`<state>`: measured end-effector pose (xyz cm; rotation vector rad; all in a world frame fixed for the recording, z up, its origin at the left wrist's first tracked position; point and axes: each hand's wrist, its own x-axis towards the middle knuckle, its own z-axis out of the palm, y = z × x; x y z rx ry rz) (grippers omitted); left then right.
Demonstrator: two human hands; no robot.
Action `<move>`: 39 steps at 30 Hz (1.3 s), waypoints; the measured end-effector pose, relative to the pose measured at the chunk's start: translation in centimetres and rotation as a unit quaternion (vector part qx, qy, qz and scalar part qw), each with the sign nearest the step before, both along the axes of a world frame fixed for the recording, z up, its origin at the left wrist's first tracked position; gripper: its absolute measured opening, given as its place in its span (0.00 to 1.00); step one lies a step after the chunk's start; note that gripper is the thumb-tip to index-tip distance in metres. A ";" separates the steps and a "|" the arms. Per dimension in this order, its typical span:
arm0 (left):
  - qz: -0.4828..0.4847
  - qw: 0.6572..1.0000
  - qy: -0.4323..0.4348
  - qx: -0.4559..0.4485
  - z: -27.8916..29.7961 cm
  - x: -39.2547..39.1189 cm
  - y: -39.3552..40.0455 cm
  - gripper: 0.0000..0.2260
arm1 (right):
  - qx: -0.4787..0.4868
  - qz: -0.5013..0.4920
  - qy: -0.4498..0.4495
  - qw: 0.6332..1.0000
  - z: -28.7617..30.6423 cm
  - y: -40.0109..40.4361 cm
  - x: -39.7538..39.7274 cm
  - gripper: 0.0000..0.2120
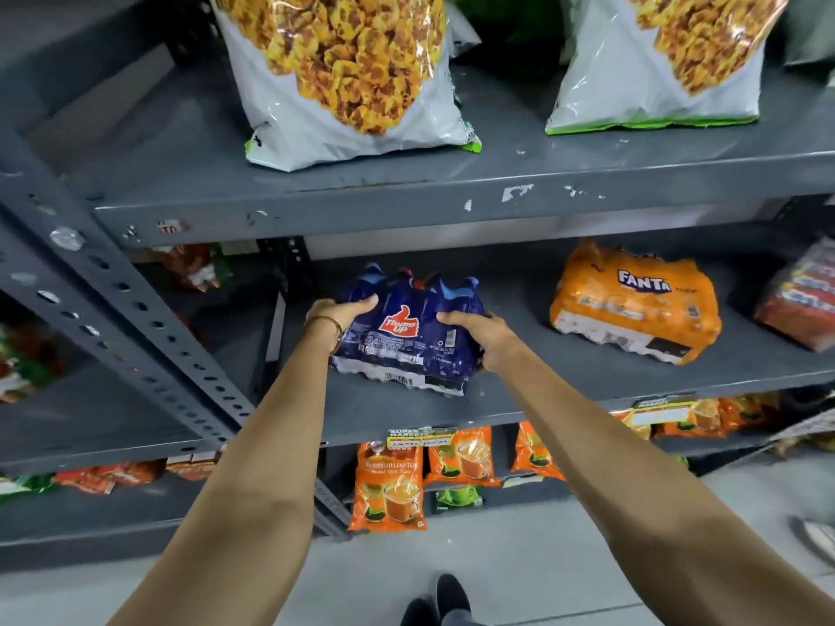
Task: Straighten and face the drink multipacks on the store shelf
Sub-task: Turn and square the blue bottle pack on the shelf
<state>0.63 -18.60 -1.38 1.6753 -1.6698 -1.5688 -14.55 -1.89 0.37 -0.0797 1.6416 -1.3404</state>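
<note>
The left hand point(336, 314) grasps the left side of the blue Thums Up multipack point(409, 336), with the thumb laid over its top, and the right hand point(481, 333) grasps the right side of the same pack, so the pack sits between both hands on the grey middle shelf point(565, 390), its printed face turned up and toward the person. To the right of the right hand, well apart from it, the orange Fanta multipack point(635, 305) lies on the same shelf, turned a little askew, and further right a red pack point(802, 300) is partly cut by the picture edge.
</note>
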 end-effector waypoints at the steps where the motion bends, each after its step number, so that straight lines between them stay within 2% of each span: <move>1: 0.010 1.000 0.010 -0.006 0.0 0.2 0.1 0.36 | -0.018 -0.004 0.005 1.000 0.2 0.1 0.1 0.31; 4: 0.038 0.997 0.055 -0.024 0.1 1.1 0.5 0.30 | -0.089 -0.012 0.043 0.995 0.8 -0.1 0.0 0.33; 7: 0.057 0.990 0.109 -0.064 0.9 1.9 1.5 0.23 | -0.132 0.004 0.094 0.987 1.7 -0.2 -0.1 0.40; 10: 0.046 0.982 0.152 -0.105 2.0 2.4 2.6 0.22 | -0.162 0.025 0.133 0.978 2.0 0.0 -0.4 0.46; 15: 0.032 0.971 0.175 -0.161 1.0 3.0 3.7 0.27 | -0.158 0.060 0.188 0.968 0.6 0.5 -0.3 0.49; 22: 0.032 0.974 0.200 -0.104 -2.9 4.3 6.3 0.28 | -0.118 0.162 0.228 0.953 -1.2 0.7 -1.2 0.48; 26: 0.014 0.984 0.164 -0.073 -2.6 5.1 5.2 0.30 | -0.099 0.212 0.234 0.944 -1.0 0.7 -1.3 0.52; 28: 0.022 0.985 0.168 -0.039 -2.1 5.5 4.5 0.27 | -0.075 0.240 0.222 0.942 -0.8 1.0 -1.5 0.55; 30: 0.060 0.975 0.214 -0.022 -1.1 5.5 4.1 0.22 | -0.052 0.224 0.205 0.951 -0.2 1.2 -1.5 0.56; 33: 0.111 0.948 0.299 0.014 1.2 4.0 3.8 0.12 | -0.048 0.129 0.185 0.973 1.4 1.1 -1.3 0.50; 35: 0.094 0.940 0.324 0.049 2.5 2.7 3.8 0.12 | -0.013 0.082 0.205 0.975 2.8 0.8 -1.0 0.43; 39: 0.077 0.960 0.267 0.032 3.5 1.0 3.0 0.18 | 0.100 0.086 0.259 0.957 4.7 0.3 0.0 0.33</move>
